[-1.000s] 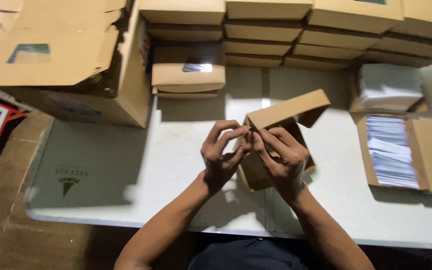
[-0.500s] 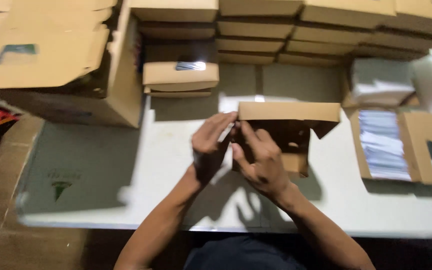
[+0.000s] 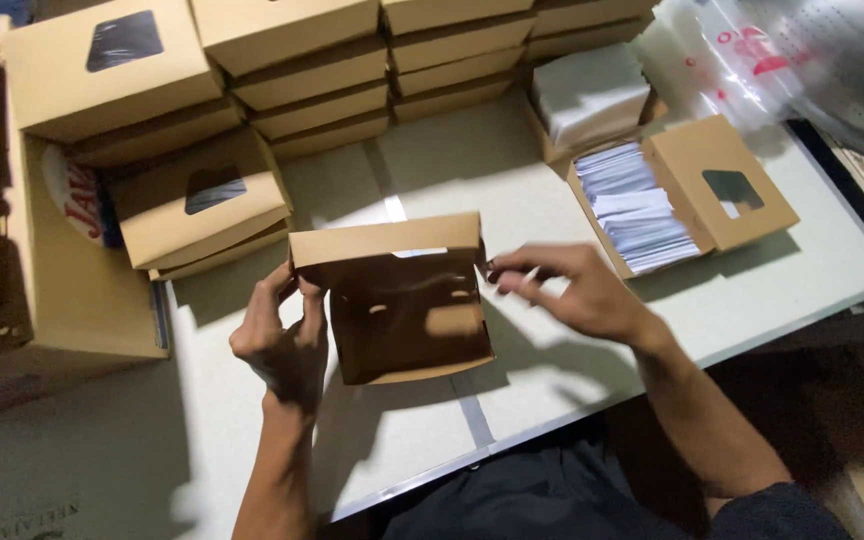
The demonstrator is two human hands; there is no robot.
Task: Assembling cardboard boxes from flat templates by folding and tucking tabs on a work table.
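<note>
A: State the position of the kraft box [image 3: 400, 300].

B: It sits at the centre of the pale tabletop [image 3: 552, 370], directly in front of the person, between the two hands. Its open interior faces the camera; the lid flap stands along the far edge. The long axis runs left to right across the view, with a slight tilt.

A: Left hand [image 3: 282, 340]?

B: At the left wall of the box. The fingers are curled together and pinch the upper left corner where the flap meets the wall.

A: Right hand [image 3: 577, 295]?

B: Just beside the upper right corner. The fingers point left toward the box, thumb and forefinger close together at the flap's edge. The hand is blurred, so I cannot tell whether they clamp the cardboard or only touch it.

A: Surrounding items?

B: A stack of closed window boxes [image 3: 202, 205] lies to the left, near the left hand. Further rows of closed boxes [image 3: 352, 80] line the far edge. To the right, well apart from the work, an open box [image 3: 712, 185] holds white paper sheets [image 3: 627, 205], with a white wrapped bundle [image 3: 592, 95] behind it. A large cardboard carton [image 3: 72, 290] stands at the far left.

A: Surface and room?

B: The tabletop is light and smooth, with a seam running front to back. Lighting is dim with hard shadows. A clear plastic bag [image 3: 742, 55] lies at the far right corner.
</note>
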